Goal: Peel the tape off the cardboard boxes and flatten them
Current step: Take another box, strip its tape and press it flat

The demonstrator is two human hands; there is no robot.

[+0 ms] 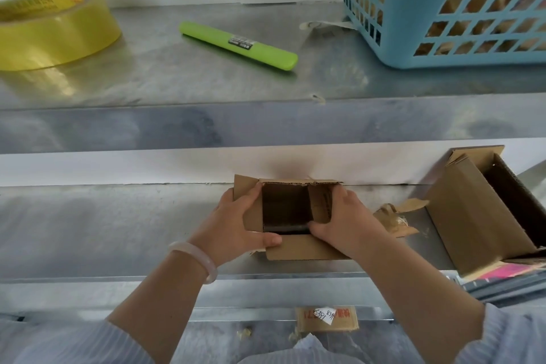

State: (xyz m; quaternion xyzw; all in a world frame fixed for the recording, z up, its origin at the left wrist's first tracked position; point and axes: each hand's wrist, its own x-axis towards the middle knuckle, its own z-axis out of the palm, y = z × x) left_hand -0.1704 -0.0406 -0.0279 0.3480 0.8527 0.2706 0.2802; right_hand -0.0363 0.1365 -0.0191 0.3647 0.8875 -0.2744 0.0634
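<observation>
A small brown cardboard box sits on the lower metal shelf with its open end facing up at me, its flaps spread and a dark inside. My left hand grips its left wall, thumb over the front edge. On the right wall my right hand holds on, thumb hooked inside the opening. A bigger open cardboard box lies tilted on its side at the right. Crumpled peeled tape lies between the two boxes.
On the upper metal shelf are a yellow tape roll at the left, a green utility knife in the middle and a blue plastic basket at the right. A taped cardboard scrap lies below, near my body.
</observation>
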